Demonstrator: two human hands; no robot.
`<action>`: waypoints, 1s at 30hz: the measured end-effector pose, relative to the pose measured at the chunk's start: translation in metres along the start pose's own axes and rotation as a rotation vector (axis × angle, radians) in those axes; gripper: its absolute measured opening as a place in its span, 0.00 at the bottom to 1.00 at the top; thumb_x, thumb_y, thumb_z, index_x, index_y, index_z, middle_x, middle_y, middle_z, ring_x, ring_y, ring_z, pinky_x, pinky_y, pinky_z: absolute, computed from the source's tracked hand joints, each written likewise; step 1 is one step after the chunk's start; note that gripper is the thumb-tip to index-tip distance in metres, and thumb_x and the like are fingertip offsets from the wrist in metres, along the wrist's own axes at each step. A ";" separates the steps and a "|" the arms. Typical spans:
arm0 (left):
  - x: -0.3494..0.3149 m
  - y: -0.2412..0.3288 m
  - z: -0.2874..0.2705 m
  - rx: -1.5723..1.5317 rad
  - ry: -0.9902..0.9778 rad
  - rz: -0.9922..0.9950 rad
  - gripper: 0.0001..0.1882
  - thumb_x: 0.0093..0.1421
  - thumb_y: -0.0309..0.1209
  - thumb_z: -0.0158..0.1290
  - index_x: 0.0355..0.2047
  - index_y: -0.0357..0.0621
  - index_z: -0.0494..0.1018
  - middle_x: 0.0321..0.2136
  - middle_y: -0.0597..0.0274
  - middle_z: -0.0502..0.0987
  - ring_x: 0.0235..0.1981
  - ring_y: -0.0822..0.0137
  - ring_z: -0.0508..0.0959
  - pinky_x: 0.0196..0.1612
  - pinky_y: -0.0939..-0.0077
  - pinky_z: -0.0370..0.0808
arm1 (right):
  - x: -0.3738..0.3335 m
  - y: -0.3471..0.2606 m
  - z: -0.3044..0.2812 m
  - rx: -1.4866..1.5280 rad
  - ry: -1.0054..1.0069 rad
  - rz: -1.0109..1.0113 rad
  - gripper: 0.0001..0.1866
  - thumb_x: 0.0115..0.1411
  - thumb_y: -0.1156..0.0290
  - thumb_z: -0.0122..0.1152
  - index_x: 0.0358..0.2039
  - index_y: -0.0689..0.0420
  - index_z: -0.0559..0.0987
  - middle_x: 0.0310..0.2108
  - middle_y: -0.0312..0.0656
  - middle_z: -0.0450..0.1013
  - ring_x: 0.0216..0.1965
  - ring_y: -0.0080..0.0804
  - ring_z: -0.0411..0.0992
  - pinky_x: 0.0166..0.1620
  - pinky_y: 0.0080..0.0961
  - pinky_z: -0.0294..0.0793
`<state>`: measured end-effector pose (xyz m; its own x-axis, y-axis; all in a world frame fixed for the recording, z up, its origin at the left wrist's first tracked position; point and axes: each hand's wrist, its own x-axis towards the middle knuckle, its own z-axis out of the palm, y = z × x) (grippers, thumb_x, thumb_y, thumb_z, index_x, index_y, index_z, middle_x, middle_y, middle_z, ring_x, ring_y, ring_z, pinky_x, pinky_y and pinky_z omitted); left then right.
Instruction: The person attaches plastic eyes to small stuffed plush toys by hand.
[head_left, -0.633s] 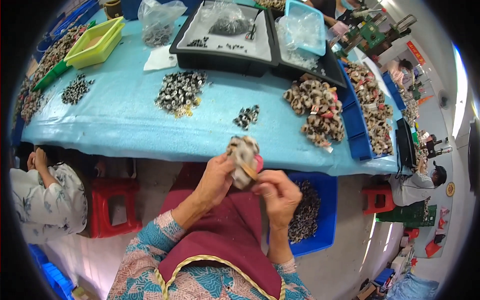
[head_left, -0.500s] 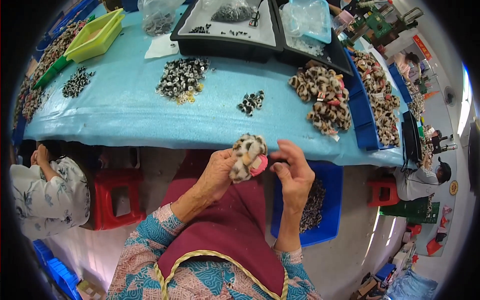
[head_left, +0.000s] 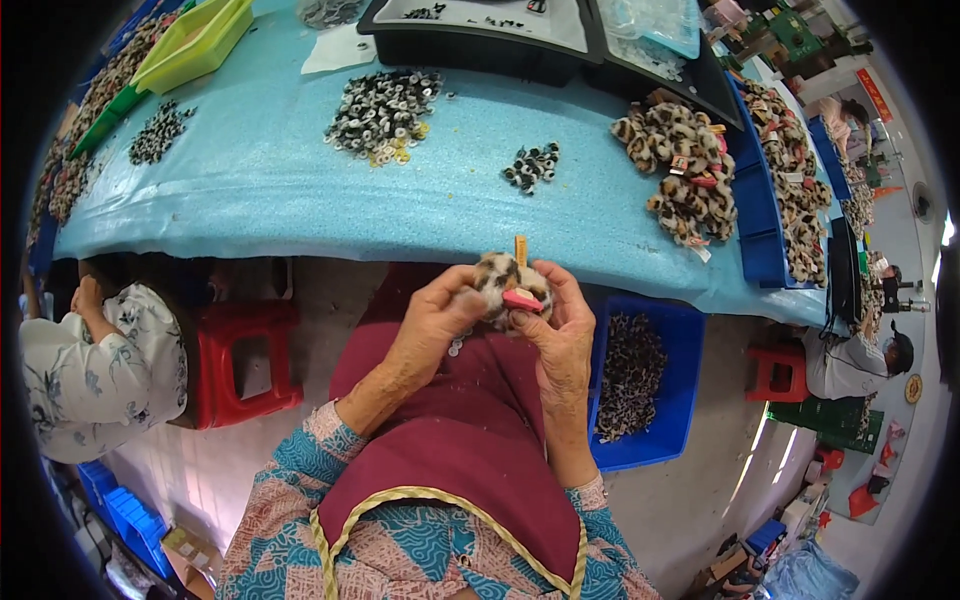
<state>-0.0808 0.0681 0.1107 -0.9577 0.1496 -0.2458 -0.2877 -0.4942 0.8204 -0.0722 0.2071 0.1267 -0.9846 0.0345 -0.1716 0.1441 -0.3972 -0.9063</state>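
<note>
Pinching the small, black-spotted, cream-and-tan plush piece between the narrow-set fingers of your left hand and right hand, you hold it just off the near edge of the blue-covered bench, above your maroon cloth apron.

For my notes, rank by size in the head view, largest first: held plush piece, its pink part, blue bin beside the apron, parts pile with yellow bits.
Blue bin
Parts pile
Plush piece
Pink part
</note>
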 end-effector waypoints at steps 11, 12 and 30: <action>0.001 0.023 -0.016 0.624 -0.092 0.128 0.11 0.47 0.31 0.61 0.24 0.38 0.71 0.19 0.65 0.64 0.22 0.76 0.64 0.25 0.80 0.63 | -0.024 0.047 -0.008 0.486 -0.170 0.310 0.32 0.48 0.62 0.68 0.50 0.62 0.67 0.44 0.40 0.71 0.44 0.29 0.70 0.48 0.28 0.71; 0.000 0.024 -0.013 0.655 0.045 0.241 0.11 0.45 0.30 0.61 0.23 0.38 0.71 0.20 0.63 0.65 0.23 0.74 0.65 0.26 0.79 0.64 | -0.024 0.047 -0.004 0.417 -0.148 0.248 0.31 0.47 0.62 0.69 0.49 0.62 0.68 0.42 0.39 0.72 0.42 0.27 0.71 0.46 0.26 0.71; -0.035 -0.010 -0.040 -0.055 0.088 -0.340 0.09 0.60 0.31 0.50 0.25 0.40 0.71 0.19 0.69 0.70 0.19 0.80 0.66 0.21 0.85 0.63 | -0.025 0.042 0.016 0.087 -0.060 0.296 0.19 0.48 0.80 0.63 0.42 0.62 0.72 0.33 0.36 0.72 0.34 0.19 0.71 0.39 0.16 0.72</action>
<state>-0.0441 0.0337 0.0910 -0.8026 0.2402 -0.5460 -0.5877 -0.4747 0.6552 -0.0435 0.1753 0.0990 -0.9054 -0.1480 -0.3978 0.4192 -0.4589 -0.7833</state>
